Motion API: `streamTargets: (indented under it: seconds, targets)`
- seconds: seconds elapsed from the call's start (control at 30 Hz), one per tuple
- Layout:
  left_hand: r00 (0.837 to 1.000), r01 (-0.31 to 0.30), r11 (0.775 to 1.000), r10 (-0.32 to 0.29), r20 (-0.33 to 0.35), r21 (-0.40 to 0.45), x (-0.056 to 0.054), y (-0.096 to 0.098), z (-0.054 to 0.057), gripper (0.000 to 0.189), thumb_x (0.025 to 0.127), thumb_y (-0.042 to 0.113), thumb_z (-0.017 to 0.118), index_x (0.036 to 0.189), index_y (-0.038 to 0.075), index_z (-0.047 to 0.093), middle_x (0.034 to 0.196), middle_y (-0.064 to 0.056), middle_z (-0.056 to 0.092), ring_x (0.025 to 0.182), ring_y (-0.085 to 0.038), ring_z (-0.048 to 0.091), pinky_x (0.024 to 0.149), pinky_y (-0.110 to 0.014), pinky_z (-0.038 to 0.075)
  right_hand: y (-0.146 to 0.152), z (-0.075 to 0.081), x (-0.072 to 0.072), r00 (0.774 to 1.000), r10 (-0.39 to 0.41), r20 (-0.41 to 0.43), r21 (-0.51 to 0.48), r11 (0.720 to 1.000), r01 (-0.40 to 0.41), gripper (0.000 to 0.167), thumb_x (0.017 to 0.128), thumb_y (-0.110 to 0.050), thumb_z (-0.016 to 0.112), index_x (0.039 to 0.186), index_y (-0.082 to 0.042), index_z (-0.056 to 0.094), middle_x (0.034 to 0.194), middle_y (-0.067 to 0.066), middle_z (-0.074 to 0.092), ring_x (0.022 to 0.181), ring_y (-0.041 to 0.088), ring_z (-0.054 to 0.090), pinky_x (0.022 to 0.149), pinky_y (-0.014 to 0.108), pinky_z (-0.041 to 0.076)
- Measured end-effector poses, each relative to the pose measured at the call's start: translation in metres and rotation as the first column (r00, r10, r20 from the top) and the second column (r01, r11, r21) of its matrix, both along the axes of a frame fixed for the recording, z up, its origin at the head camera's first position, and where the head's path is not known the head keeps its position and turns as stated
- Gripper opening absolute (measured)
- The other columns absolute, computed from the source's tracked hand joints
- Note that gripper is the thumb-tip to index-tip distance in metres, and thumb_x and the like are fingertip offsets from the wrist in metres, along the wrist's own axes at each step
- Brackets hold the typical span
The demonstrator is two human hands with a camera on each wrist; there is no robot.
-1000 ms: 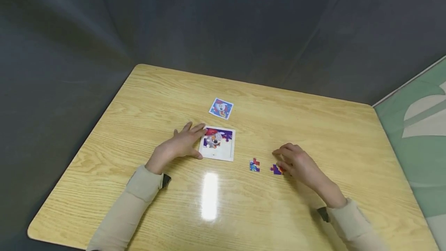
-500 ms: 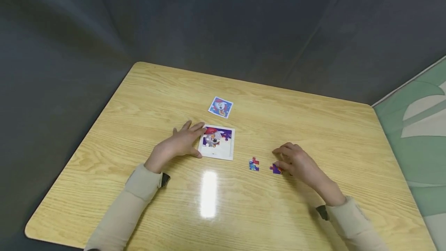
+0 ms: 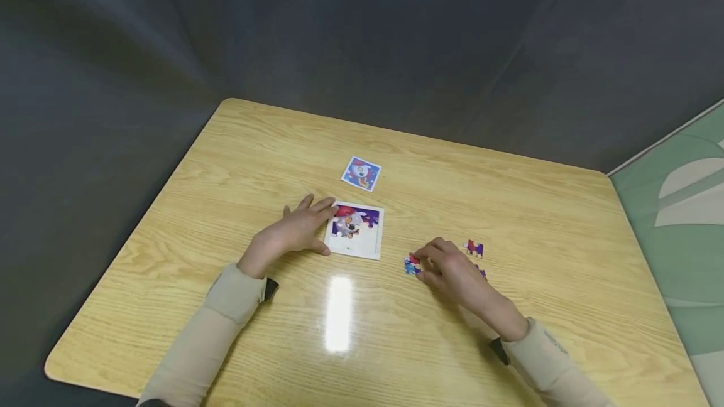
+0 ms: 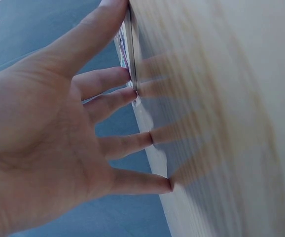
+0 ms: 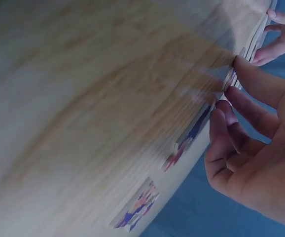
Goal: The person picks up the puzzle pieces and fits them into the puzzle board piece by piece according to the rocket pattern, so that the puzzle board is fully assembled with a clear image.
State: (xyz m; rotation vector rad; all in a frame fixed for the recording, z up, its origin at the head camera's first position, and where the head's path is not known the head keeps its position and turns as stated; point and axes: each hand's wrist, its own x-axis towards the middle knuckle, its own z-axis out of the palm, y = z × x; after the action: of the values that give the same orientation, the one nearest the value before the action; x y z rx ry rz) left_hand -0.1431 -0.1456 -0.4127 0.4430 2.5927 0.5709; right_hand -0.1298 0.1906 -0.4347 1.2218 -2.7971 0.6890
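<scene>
My left hand (image 3: 291, 231) rests beside a white square puzzle tray (image 3: 364, 247), its spread fingers and thumb touching the tray's left edge. The tray's upper part holds joined pieces with a grey animal's face (image 3: 349, 226); its lower part is bare white. In the left wrist view the left hand's fingers (image 4: 127, 143) are straight, tips on the table and tray edge. To the tray's right, my right hand (image 3: 460, 275) pinches a blue and red puzzle piece (image 3: 410, 265) between thumb and index finger, at table level. The right wrist view shows the piece (image 5: 230, 76) edge-on between these fingertips.
A purple and red puzzle piece (image 3: 474, 248) lies right of the right hand. Another piece (image 3: 482, 272) is partly hidden behind that hand. A small picture card (image 3: 361, 173) lies beyond the tray. Dark cloth (image 3: 362, 36) hangs behind the wooden table (image 3: 271, 344).
My right hand has moved left from the purple piece to the blue and red one, uncovering a piece on the right. The left hand has stayed on the tray's edge.
</scene>
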Motion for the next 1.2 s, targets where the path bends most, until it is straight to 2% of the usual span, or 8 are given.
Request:
streamTargets:
  seconds: [0.23, 0.37, 0.5, 0.6, 0.67, 0.83, 0.97, 1.2]
  targets:
    - [1.0, -0.006, 1.0, 0.006, 0.005, 0.002, 0.0, 0.001, 0.0, 0.093, 0.08, 0.034, 0.077, 0.153, 0.009, 0.025, 0.161, -0.006, 0.009, 0.143, -0.045, -0.001, 0.1, -0.079, 0.005, -0.002, -0.002, -0.001, 0.998, -0.001, 0.068, -0.005, 1.0, 0.001, 0.033, 0.077, -0.007, 0.08, 0.107, -0.002, 0.068, 0.101, 0.005, 0.061, 0.084, 0.014, 0.053, 0.066, 0.025, 0.051]
    - [1.0, -0.01, 1.0, 0.01, 0.007, -0.002, -0.001, 0.002, 0.001, 0.093, 0.08, 0.034, 0.077, 0.153, 0.009, 0.025, 0.161, -0.006, 0.009, 0.143, -0.045, -0.002, 0.1, -0.078, 0.004, -0.007, -0.002, 0.001, 0.992, -0.022, 0.124, -0.006, 1.0, 0.023, 0.03, 0.077, -0.01, 0.08, 0.103, -0.003, 0.068, 0.101, 0.004, 0.061, 0.091, 0.017, 0.057, 0.079, 0.032, 0.054]
    - [1.0, -0.012, 1.0, 0.012, 0.011, -0.005, 0.0, 0.002, 0.002, 0.092, 0.08, 0.034, 0.076, 0.153, 0.01, 0.025, 0.161, -0.006, 0.009, 0.144, -0.045, -0.002, 0.101, -0.078, 0.004, -0.012, -0.001, 0.003, 0.998, 0.026, 0.059, 0.002, 1.0, -0.027, 0.03, 0.075, -0.016, 0.082, 0.099, -0.003, 0.069, 0.099, 0.004, 0.063, 0.093, 0.018, 0.059, 0.084, 0.035, 0.054]
    - [1.0, -0.012, 1.0, 0.012, 0.013, -0.01, 0.0, 0.003, 0.002, 0.092, 0.08, 0.034, 0.076, 0.153, 0.01, 0.025, 0.161, -0.006, 0.009, 0.144, -0.044, -0.002, 0.101, -0.078, 0.004, -0.017, -0.003, 0.004, 0.996, 0.089, -0.021, -0.011, 0.996, -0.089, 0.031, 0.072, -0.018, 0.084, 0.095, -0.003, 0.07, 0.096, 0.004, 0.064, 0.089, 0.017, 0.06, 0.08, 0.033, 0.055]
    - [1.0, -0.008, 1.0, 0.009, 0.012, -0.012, 0.0, 0.004, 0.002, 0.092, 0.08, 0.034, 0.076, 0.153, 0.009, 0.026, 0.161, -0.007, 0.01, 0.144, -0.045, -0.002, 0.101, -0.078, 0.005, -0.019, -0.004, 0.005, 0.992, 0.116, -0.047, -0.021, 0.993, -0.117, 0.031, 0.071, -0.019, 0.084, 0.094, -0.004, 0.07, 0.095, 0.004, 0.064, 0.088, 0.017, 0.06, 0.078, 0.032, 0.055]
    - [1.0, 0.003, 1.0, -0.003, 0.006, -0.015, 0.0, 0.005, 0.001, 0.092, 0.081, 0.036, 0.076, 0.152, 0.008, 0.026, 0.161, -0.008, 0.01, 0.143, -0.046, -0.001, 0.1, -0.079, 0.006, -0.025, -0.003, 0.009, 0.992, 0.126, -0.03, -0.005, 0.992, -0.127, 0.03, 0.074, -0.025, 0.082, 0.095, -0.007, 0.07, 0.096, 0.0, 0.064, 0.089, 0.013, 0.059, 0.078, 0.03, 0.054]
    - [1.0, 0.002, 1.0, -0.002, -0.001, -0.016, 0.0, 0.004, 0.001, 0.092, 0.08, 0.035, 0.076, 0.152, 0.008, 0.026, 0.161, -0.008, 0.011, 0.143, -0.046, -0.001, 0.1, -0.079, 0.006, -0.031, -0.002, 0.009, 0.99, 0.132, -0.05, -0.008, 0.991, -0.133, 0.03, 0.075, -0.024, 0.082, 0.096, -0.007, 0.07, 0.096, 0.0, 0.065, 0.088, 0.014, 0.06, 0.078, 0.031, 0.054]
    - [1.0, -0.007, 1.0, 0.007, 0.004, -0.007, 0.001, 0.005, 0.003, 0.092, 0.08, 0.034, 0.076, 0.152, 0.008, 0.027, 0.161, -0.008, 0.011, 0.143, -0.046, -0.001, 0.1, -0.079, 0.006, -0.059, 0.003, 0.003, 0.989, 0.123, -0.083, -0.04, 0.991, -0.126, 0.027, 0.078, -0.021, 0.079, 0.098, -0.007, 0.07, 0.095, 0.001, 0.067, 0.086, 0.013, 0.061, 0.077, 0.028, 0.054]
